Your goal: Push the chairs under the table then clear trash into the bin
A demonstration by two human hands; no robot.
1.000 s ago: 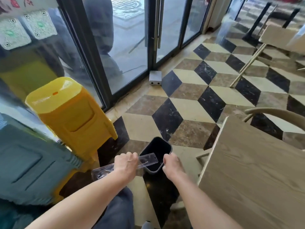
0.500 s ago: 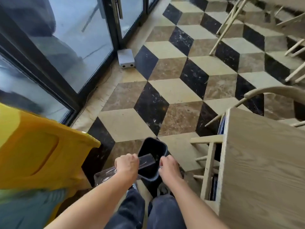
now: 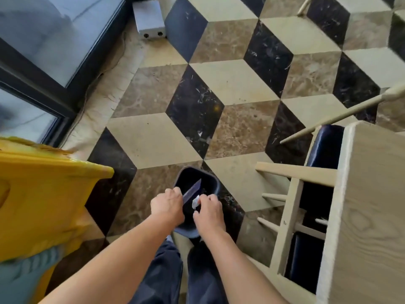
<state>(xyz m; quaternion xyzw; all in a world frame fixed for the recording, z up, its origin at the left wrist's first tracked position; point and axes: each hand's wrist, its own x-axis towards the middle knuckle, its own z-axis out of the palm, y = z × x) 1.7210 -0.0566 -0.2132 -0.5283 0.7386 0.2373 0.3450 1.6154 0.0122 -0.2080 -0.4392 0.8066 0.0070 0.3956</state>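
Observation:
A small black bin stands on the tiled floor just in front of my legs. My left hand is shut on a clear plastic wrapper, whose free end slants down into the bin's mouth. My right hand hovers over the bin's near rim, pinching a small crumpled white scrap. At the right, a pale wooden chair with a dark blue seat sits tucked under the light wooden table.
A yellow plastic stool stands close on the left with a teal object below it. A dark-framed glass door runs along the upper left, with a small grey box on the floor beside it. Another chair's legs show at right.
My view tipped down and moved closer over the bin. The wrapper swung from lying across the rim to pointing into the bin, and both hands came together above it.

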